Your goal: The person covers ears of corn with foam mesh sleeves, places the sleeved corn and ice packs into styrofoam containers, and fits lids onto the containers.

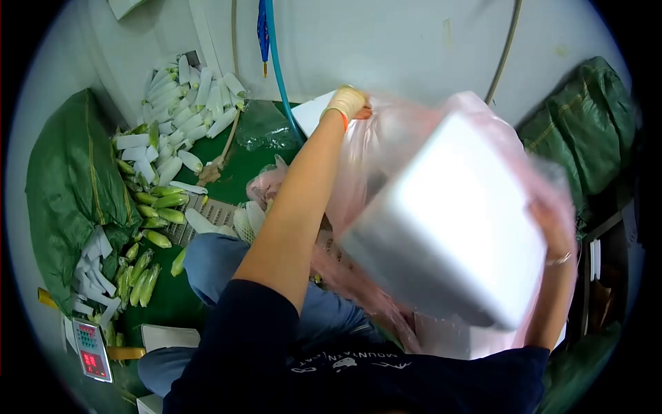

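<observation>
A large white box [455, 228], apparently foam and smeared by motion, is tilted in the air in front of my chest. Pink translucent plastic bag film [355, 155] hangs around and behind it. My left hand [350, 103], in a pale glove, reaches forward with its fingers closed on the top edge of the pink bag. At the box's right side, my right hand [549, 228] holds it; that hand is blurred and its fingers are partly hidden by film. Behind my left hand shows a white panel or lid [312, 112].
Corn cobs in husks [162, 203] and white foam-net sleeves [186, 103] are piled at left. Green woven sacks [76, 186] stand on both sides. A scale display [92, 348] is at lower left. A blue hose [277, 62] hangs along the wall.
</observation>
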`<state>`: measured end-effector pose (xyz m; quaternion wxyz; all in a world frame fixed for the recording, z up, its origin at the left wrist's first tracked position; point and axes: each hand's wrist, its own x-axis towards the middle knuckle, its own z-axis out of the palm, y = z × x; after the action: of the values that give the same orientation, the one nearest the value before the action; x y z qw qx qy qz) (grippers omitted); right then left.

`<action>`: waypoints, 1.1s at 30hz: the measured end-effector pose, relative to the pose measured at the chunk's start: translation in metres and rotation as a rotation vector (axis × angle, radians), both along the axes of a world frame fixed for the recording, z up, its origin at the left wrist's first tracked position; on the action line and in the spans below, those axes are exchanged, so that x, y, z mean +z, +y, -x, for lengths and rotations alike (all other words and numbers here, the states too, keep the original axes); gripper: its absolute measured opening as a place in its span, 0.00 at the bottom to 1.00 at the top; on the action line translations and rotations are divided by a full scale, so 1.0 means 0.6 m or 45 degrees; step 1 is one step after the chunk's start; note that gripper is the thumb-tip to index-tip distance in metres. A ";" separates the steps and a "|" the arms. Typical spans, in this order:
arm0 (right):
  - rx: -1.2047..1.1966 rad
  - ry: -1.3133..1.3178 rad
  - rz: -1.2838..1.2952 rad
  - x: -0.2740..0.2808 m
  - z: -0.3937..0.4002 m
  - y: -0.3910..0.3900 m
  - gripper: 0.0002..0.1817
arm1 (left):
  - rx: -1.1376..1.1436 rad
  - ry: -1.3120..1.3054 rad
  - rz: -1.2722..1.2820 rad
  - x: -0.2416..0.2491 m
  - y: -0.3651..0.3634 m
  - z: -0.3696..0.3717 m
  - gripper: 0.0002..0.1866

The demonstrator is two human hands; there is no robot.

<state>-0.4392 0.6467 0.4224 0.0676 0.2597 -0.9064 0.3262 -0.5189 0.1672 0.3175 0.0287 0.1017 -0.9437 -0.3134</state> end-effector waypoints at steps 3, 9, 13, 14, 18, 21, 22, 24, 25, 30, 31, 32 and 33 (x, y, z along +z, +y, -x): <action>-0.271 -0.120 0.093 -0.025 0.129 0.039 0.22 | -0.475 0.569 -0.235 -0.039 -0.020 -0.023 0.20; -0.308 -0.992 1.540 -0.102 0.339 0.019 0.16 | 0.248 0.121 -0.434 0.093 -0.113 -0.259 0.24; -0.315 -0.925 1.848 -0.130 0.465 -0.034 0.17 | 0.248 0.108 -0.081 0.109 -0.213 -0.479 0.18; -0.231 -0.951 1.808 -0.105 0.499 -0.068 0.19 | 0.315 0.009 -0.060 0.102 -0.237 -0.540 0.19; -0.265 -0.800 1.537 0.048 0.460 -0.209 0.21 | 0.717 0.050 -0.251 0.069 -0.216 -0.793 0.19; 0.064 -0.768 1.732 0.099 0.471 -0.254 0.20 | 1.129 0.075 -0.322 0.031 -0.196 -0.983 0.18; 0.078 -0.766 1.779 0.105 0.485 -0.268 0.18 | 1.234 0.172 -0.490 0.014 -0.183 -1.043 0.23; -0.033 -0.831 1.661 0.121 0.524 -0.311 0.18 | 1.547 0.211 -0.601 -0.071 -0.189 -1.183 0.19; -0.120 -0.874 1.555 0.139 0.547 -0.339 0.18 | 1.691 0.205 -0.722 -0.113 -0.191 -1.256 0.17; 0.402 -0.084 0.882 0.194 0.396 -0.536 0.21 | 1.786 0.516 -0.427 -0.106 -0.043 -1.298 0.15; 0.519 0.212 0.725 0.189 0.305 -0.595 0.23 | 1.725 0.430 -0.346 -0.088 -0.040 -1.314 0.17; 0.654 0.539 0.581 0.176 0.198 -0.642 0.25 | 1.892 0.388 -0.411 -0.092 -0.052 -1.339 0.17; 0.826 0.831 0.487 0.159 0.090 -0.676 0.26 | 1.898 0.541 -0.432 -0.091 -0.046 -1.339 0.17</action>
<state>-0.4932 0.2408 0.5175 0.2892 0.6000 -0.6344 0.3924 0.2847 0.1395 0.2629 0.3945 0.6478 -0.5406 -0.3640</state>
